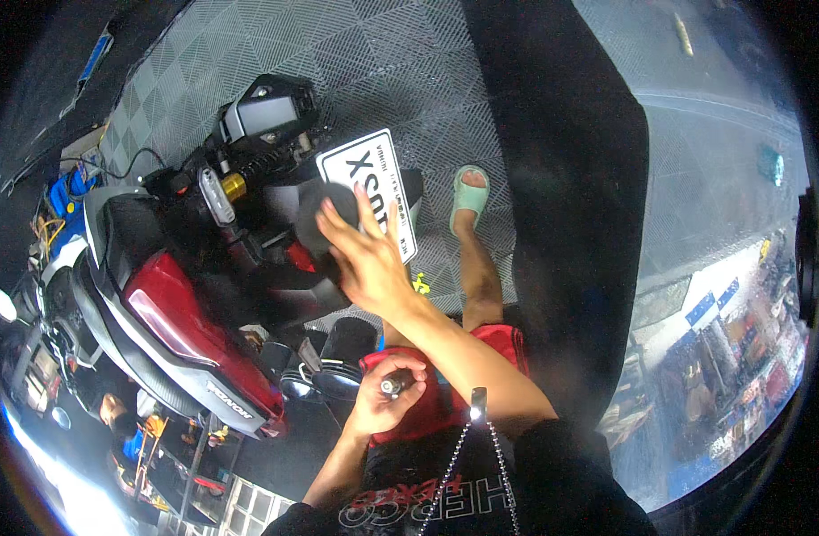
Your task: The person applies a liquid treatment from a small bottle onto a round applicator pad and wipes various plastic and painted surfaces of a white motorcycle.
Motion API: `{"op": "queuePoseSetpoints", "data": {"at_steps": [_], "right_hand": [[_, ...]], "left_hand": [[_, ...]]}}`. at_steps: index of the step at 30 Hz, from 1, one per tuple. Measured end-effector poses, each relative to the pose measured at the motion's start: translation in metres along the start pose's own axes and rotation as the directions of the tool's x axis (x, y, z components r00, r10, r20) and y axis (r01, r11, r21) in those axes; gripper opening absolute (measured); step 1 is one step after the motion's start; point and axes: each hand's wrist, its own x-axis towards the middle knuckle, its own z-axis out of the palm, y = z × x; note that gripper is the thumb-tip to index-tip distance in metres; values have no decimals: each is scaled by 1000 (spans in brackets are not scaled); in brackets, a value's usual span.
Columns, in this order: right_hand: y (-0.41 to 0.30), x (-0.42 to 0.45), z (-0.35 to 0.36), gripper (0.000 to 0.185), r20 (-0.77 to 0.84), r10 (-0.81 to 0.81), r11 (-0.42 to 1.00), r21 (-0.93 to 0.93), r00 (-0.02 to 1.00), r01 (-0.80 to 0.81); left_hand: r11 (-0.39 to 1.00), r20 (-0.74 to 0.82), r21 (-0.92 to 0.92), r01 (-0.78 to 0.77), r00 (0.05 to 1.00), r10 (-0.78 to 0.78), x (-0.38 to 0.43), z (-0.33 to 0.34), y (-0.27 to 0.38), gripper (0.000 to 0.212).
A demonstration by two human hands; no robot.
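Note:
My right hand [369, 261] reaches to the rear of a red, white and black Honda motorcycle [175, 315]. Its fingers are spread over a dark rounded part [326, 208] and the edge of a white licence plate [362, 157], which bears writing. Whether the fingers press on either is unclear. Nearer my body, above my lap, my left hand [389, 395] is closed around a short dark cylindrical tool with a metal end [393, 384]; its kind cannot be told. A gold-coloured part of a shock absorber [234, 187] shows beyond the right hand.
Dark cylindrical containers [346, 348] stand beside my knee. A black-edged car panel or glass [570, 201] runs along the right. Grey patterned tiles [409, 60] cover the floor, with my foot in a green slide sandal [472, 197]. Another person's hand [111, 407] shows at the lower left.

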Motion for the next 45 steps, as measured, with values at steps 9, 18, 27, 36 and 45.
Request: {"op": "queuePoseSetpoints", "data": {"at_steps": [9,18,27,36,45], "right_hand": [[122,-28,0,46,-195,251,968,68,948,-242],[158,-11,-20,33,-200,161,986,86,967,-146],[21,141,-97,36,277,-77,971,238,958,9],[-41,220,-48,21,886,28,889,-233,463,393],[-116,103,-97,38,456,28,997,-81,889,10]], "left_hand": [[996,4,87,2,1000,-3,6,-4,-4,24],[988,7,126,-94,996,94,16,4,2,25],[991,30,-37,-130,991,131,28,26,16,27],[980,122,-43,-194,972,198,39,22,46,23],[960,97,-180,-213,968,232,31,10,44,23]]}}
